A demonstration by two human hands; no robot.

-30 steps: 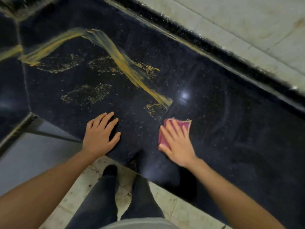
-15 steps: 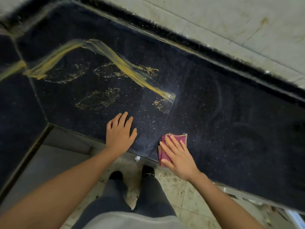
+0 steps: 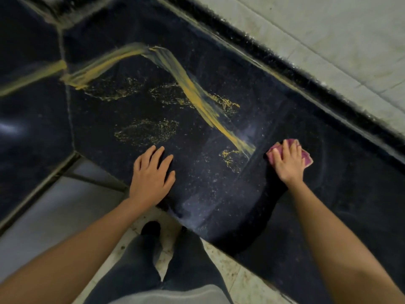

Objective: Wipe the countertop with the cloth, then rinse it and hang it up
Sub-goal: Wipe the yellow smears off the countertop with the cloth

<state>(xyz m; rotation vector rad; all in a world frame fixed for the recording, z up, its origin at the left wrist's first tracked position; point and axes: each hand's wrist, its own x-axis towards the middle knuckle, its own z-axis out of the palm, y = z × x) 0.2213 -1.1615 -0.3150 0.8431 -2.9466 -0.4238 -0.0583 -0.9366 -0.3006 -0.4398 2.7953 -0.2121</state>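
Observation:
A folded magenta cloth [image 3: 306,157] lies on the black speckled countertop [image 3: 274,99]. My right hand [image 3: 288,163] presses flat on the cloth with straight fingers, just right of the end of a long yellow smear [image 3: 190,91]. My left hand [image 3: 153,176] rests flat on the counter near its front edge, fingers spread, holding nothing. Several yellow speckled patches [image 3: 146,131] lie around the smear, above my left hand.
A pale tiled wall [image 3: 339,40] runs behind the counter's raised black back edge. A seam [image 3: 65,88] splits the counter at the left, where it turns a corner. My legs stand on a stained tiled floor [image 3: 245,279] below the front edge.
My right hand has slid the cloth away from the front edge, up and to the right past the smear's end. My left hand stays flat on the counter.

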